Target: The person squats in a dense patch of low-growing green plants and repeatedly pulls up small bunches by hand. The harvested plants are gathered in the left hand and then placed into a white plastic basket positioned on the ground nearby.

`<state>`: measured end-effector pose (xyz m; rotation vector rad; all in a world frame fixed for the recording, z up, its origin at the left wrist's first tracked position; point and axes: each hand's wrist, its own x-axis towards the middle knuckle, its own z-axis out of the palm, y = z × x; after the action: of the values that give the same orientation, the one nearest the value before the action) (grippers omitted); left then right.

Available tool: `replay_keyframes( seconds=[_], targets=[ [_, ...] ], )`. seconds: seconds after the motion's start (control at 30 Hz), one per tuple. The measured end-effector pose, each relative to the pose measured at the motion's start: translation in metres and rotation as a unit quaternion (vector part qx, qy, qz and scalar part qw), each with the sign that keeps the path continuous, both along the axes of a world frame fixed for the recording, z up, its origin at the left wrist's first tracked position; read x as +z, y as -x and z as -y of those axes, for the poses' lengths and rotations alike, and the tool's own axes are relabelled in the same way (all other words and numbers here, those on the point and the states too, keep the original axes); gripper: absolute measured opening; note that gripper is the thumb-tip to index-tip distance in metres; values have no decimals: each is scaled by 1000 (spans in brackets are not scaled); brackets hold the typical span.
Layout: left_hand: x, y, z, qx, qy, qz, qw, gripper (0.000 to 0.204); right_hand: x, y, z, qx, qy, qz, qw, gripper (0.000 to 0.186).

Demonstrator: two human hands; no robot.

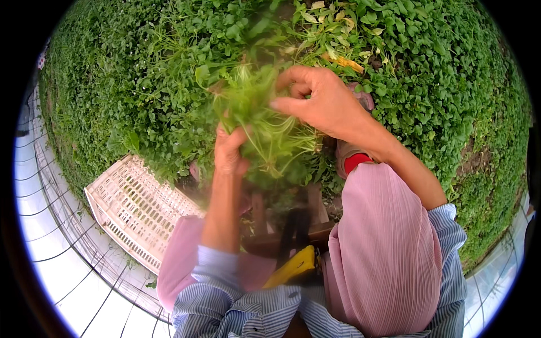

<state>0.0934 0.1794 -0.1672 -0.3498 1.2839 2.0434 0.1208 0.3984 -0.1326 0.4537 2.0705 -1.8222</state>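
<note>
A loose bunch of leafy greens [251,104] with thin pale stems hangs in the middle, blurred by motion. My left hand [230,149] is closed around its left side, and pale stem ends stick out below and to the right. At the bunch's upper right, my right hand [318,98] is bent into a pinch, thumb and forefinger against the leaves. Blur hides what lies between those fingertips. Low green plants grow thickly behind both hands.
A pale slatted plastic crate [141,205] lies at the left, by my knee. Yellowed leaves [344,61] litter the ground beyond my right hand. Something yellow [293,267] sits between my legs near a low wooden piece [259,245]. White sheeting with dark grid lines [62,242] borders the bed.
</note>
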Motion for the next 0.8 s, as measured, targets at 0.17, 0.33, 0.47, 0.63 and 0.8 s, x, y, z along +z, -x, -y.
replay_keyframes(
  seconds=[0.17,0.33,0.47,0.63,0.8],
  targets=[
    [0,1,-1,-14,30,3,999,47,-23,-3,2,-64,126,-32,989,25],
    [-4,0,4,1,57,1,998,48,-27,-2,-3,-151,218,26,964,18],
    [2,0,1,13,60,9,998,48,-31,-1,-14,-261,352,-16,899,14],
    [-5,5,16,-42,48,-13,998,45,-28,7,-45,-183,84,-87,976,22],
    [1,8,6,-87,100,-64,989,45,-36,6,-40,-59,-301,-210,928,22]
  ],
)
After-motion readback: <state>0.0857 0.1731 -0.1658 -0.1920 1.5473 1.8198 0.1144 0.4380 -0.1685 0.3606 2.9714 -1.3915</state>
